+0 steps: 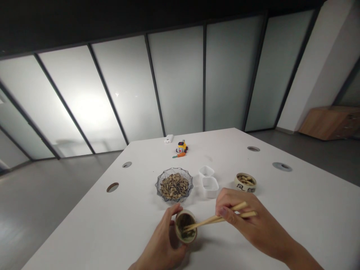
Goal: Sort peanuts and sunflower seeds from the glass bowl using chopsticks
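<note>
Tilted toward me, a small round cup (186,212) with dark green bits inside is gripped from its left side by my left hand (165,240). My right hand (247,225) holds a pair of wooden chopsticks (209,220), their tips inside the cup near the green bits. Whether the tips pinch anything I cannot make out. Just beyond the cup stands a scalloped glass bowl (159,191) of striped sunflower seeds (174,185). Two small white plastic containers (210,192) sit right of that bowl. Behind my right hand is a cream ceramic bowl (239,186) with dark lettering, holding peanuts (245,179).
Farther back on the white table (135,221) are a yellow toy vehicle (182,146), an orange toy carrot (180,155) and a white box-shaped device (169,138). Round holes (113,187) pierce the tabletop on both sides. Frosted glass panels (177,82) stand behind.
</note>
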Demonstrator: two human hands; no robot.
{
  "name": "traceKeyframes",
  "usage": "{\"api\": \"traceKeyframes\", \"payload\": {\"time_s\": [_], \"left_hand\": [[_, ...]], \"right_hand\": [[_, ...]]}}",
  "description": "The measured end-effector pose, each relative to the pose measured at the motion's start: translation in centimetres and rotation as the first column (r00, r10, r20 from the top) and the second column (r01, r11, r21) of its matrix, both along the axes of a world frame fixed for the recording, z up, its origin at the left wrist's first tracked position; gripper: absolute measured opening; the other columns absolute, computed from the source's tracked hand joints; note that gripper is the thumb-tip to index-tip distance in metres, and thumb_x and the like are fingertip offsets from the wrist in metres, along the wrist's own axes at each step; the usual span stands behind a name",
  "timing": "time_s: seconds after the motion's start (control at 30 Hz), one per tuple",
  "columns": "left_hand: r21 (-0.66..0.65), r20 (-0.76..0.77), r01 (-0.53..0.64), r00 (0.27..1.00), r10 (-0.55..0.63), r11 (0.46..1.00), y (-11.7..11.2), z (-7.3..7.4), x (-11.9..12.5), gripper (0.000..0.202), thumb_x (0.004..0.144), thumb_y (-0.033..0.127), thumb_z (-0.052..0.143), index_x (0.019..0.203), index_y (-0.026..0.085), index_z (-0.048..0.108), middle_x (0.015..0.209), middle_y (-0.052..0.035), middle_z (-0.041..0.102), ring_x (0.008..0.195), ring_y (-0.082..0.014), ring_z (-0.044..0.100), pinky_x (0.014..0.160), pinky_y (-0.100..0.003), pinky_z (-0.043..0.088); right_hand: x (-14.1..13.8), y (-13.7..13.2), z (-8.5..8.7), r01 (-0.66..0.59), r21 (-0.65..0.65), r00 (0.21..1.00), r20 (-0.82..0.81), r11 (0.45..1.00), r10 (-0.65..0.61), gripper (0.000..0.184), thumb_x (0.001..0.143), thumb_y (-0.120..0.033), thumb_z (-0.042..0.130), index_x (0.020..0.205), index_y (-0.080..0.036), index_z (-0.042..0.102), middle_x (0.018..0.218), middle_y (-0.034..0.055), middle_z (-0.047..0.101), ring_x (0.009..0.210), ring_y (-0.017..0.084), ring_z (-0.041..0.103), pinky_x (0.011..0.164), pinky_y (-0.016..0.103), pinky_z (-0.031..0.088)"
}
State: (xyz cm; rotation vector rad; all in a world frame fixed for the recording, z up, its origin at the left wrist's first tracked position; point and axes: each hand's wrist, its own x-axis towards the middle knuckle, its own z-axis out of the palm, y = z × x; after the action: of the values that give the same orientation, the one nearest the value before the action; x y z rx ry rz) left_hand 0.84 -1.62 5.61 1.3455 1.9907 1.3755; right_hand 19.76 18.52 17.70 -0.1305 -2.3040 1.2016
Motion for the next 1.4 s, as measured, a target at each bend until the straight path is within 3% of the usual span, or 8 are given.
{"api": "traceKeyframes", "payload": {"time_s": [0.33, 0.53, 0.7, 0.87, 1.17, 1.3, 1.4], "left_hand": [[0.003, -0.047, 0.008, 0.999, -0.008, 1.000, 0.0, -0.1, 0.0, 0.080, 0.071, 0.008, 0.072, 0.145, 0.024, 0.045, 0.145, -0.0118, 0.063, 0.120, -0.0308, 0.070, 0.106, -0.045, 0.057], [0.021, -0.067, 0.005, 0.998, -0.004, 1.000, 0.0, 0.2, 0.1, 0.082, 0.069, 0.004, 0.071, 0.144, 0.026, 0.046, 0.146, -0.0103, 0.063, 0.128, -0.0322, 0.065, 0.111, -0.046, 0.054], [-0.009, -0.019, -0.011, 1.000, 0.011, 1.000, 0.0, 0.1, 0.2, 0.081, 0.071, 0.006, 0.072, 0.145, 0.025, 0.044, 0.148, -0.0124, 0.062, 0.117, -0.0296, 0.071, 0.105, -0.044, 0.058], [-0.014, -0.028, -0.022, 0.999, 0.021, 1.000, -0.1, 0.1, 0.2, 0.081, 0.071, 0.006, 0.072, 0.145, 0.025, 0.044, 0.149, -0.0126, 0.061, 0.122, -0.0305, 0.069, 0.108, -0.045, 0.056], [-0.014, 0.038, -0.001, 0.999, 0.002, 1.000, 0.0, 0.5, 0.4, 0.078, 0.076, 0.010, 0.074, 0.146, 0.024, 0.042, 0.145, -0.0135, 0.064, 0.112, -0.0277, 0.073, 0.102, -0.042, 0.060], [-0.013, 0.010, -0.016, 1.000, 0.016, 1.000, -0.1, 0.4, 0.2, 0.082, 0.072, 0.009, 0.075, 0.147, 0.023, 0.044, 0.150, -0.0161, 0.060, 0.122, -0.0332, 0.070, 0.106, -0.045, 0.058], [-0.014, 0.014, -0.015, 1.000, 0.015, 1.000, -0.2, 0.3, 0.1, 0.081, 0.073, 0.009, 0.074, 0.147, 0.024, 0.044, 0.151, -0.0160, 0.059, 0.126, -0.0341, 0.068, 0.108, -0.047, 0.056]], "right_hand": [[0.1, 0.1, -0.3, -0.066, -0.039, 0.994, 0.085, 0.997, 0.069, 0.040, 0.104, -0.054, 0.062, 0.079, -0.023, 0.066, 0.076, 0.0016, 0.068, 0.069, 0.018, 0.061, 0.065, 0.029, 0.049], [0.3, 0.1, 0.4, -0.130, 0.009, 0.988, 0.082, 0.991, 0.129, 0.035, 0.103, -0.048, 0.068, 0.077, -0.024, 0.071, 0.080, 0.0019, 0.070, 0.072, 0.018, 0.066, 0.068, 0.029, 0.051], [0.4, 0.0, 0.9, -0.177, -0.004, 0.979, 0.105, 0.984, 0.176, 0.031, 0.100, -0.045, 0.073, 0.076, -0.024, 0.075, 0.082, 0.0023, 0.072, 0.072, 0.018, 0.068, 0.069, 0.028, 0.054], [0.5, 0.1, 1.0, -0.155, -0.014, 0.984, 0.083, 0.988, 0.156, 0.033, 0.099, -0.046, 0.073, 0.075, -0.024, 0.078, 0.080, 0.0031, 0.072, 0.070, 0.018, 0.068, 0.068, 0.028, 0.055], [0.7, 2.8, 0.2, 0.073, -0.035, 0.990, -0.119, 0.997, -0.077, 0.041, 0.098, -0.056, 0.070, 0.074, -0.024, 0.080, 0.076, 0.0067, 0.075, 0.070, 0.023, 0.070, 0.064, 0.032, 0.056], [-0.4, 3.4, -1.1, 0.289, -0.078, 0.923, -0.243, 0.954, -0.300, 0.045, 0.099, -0.059, 0.067, 0.075, -0.023, 0.079, 0.079, 0.0079, 0.076, 0.075, 0.025, 0.071, 0.068, 0.033, 0.056], [-1.7, 3.1, -2.5, 0.348, -0.082, 0.893, -0.275, 0.934, -0.357, 0.041, 0.099, -0.056, 0.068, 0.078, -0.023, 0.078, 0.079, 0.0069, 0.076, 0.075, 0.024, 0.071, 0.066, 0.032, 0.056]]}}
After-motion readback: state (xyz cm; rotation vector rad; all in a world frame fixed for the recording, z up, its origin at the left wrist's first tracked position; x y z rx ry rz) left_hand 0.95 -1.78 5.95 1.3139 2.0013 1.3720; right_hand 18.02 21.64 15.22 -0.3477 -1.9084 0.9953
